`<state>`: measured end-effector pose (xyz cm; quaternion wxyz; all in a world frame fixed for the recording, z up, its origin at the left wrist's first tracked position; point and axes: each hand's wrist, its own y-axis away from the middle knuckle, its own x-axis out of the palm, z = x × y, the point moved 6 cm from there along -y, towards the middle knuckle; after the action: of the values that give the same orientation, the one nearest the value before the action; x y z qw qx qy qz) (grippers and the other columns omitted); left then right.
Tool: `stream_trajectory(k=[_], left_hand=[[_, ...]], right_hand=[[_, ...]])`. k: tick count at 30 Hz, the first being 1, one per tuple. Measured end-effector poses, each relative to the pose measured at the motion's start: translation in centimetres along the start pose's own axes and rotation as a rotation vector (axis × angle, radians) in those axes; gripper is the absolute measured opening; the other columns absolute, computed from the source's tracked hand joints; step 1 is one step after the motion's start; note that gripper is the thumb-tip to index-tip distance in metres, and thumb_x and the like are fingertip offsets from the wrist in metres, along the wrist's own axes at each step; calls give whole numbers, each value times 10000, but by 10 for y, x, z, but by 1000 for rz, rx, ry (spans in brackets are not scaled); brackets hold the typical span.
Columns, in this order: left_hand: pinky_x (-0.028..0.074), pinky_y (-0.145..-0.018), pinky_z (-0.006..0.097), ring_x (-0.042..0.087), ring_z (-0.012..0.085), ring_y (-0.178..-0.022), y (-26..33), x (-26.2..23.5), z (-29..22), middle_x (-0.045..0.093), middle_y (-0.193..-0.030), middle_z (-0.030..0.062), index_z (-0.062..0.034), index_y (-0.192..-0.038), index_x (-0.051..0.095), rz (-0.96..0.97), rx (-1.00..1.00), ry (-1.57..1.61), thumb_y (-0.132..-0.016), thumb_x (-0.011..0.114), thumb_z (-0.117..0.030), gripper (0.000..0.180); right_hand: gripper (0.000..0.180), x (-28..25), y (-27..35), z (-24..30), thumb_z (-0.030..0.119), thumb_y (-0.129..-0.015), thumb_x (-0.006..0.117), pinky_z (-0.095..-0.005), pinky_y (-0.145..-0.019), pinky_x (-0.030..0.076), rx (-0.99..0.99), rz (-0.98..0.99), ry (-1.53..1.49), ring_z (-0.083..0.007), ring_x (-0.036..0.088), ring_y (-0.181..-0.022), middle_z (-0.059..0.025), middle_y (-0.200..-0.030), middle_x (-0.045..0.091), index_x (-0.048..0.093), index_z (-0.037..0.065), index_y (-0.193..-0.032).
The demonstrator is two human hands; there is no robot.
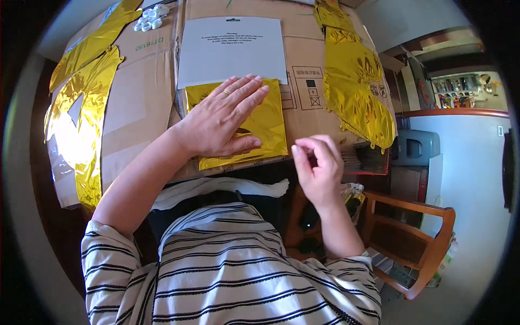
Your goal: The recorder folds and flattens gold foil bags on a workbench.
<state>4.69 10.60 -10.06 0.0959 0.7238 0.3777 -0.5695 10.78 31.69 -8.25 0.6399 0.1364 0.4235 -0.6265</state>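
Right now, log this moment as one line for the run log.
left hand: flat on folded gold foil | right hand: raised beside it, fingertips pinched, contents unclear | surface: cardboard | nearby: white card

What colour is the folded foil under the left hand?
Shiny gold folded foil, clearest in the head view, under the left hand.

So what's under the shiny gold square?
The gold square lies on a white sheet, which sits on flattened cardboard. The left hand presses flat on top of it. Whatever lies directly beneath the foil's middle is covered.
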Motion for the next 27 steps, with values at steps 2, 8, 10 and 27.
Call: stream_trajectory(k=[2, 8, 10, 27], left_hand=[[204, -1239, 504, 286, 375, -1503, 0, -2, 0, 306, -1606, 228, 1, -1566, 273, 3, 8, 2, -921, 601, -610, 948], [241, -1223, 518, 330, 396, -1474, -2, -8, -3, 365, -1562, 231, 6, -1537, 340, -10, 17, 23, -803, 708, -666, 1061], [258, -1213, 526, 363, 401, -1450, -2, -12, -5, 419, -1515, 223, 6, -1511, 384, -33, 33, 37, -781, 733, -661, 1048], [337, -1169, 508, 500, 391, -1313, 0, -22, -5, 528, -1355, 221, 4, -1447, 457, -89, 54, 96, -817, 750, -563, 897]], right_hand=[[244, 6, 8, 10, 145, -848, 776, -392, -728, 500, 89, -35, -67, -293, 624, -807, -107, -920, 626, 678, 50, -1051], [353, 21, 19, 19, 135, -765, 814, -381, -720, 459, -145, -69, 116, -254, 549, -768, -63, -920, 544, 685, 94, -1091], [346, 20, 18, 21, 149, -762, 813, -389, -737, 456, -189, -62, 164, -254, 549, -772, -64, -919, 546, 684, 94, -1079], [348, 28, 6, 28, 221, -793, 796, -437, -785, 447, -227, -52, 222, -293, 564, -874, -89, -980, 553, 679, 75, -1087]])
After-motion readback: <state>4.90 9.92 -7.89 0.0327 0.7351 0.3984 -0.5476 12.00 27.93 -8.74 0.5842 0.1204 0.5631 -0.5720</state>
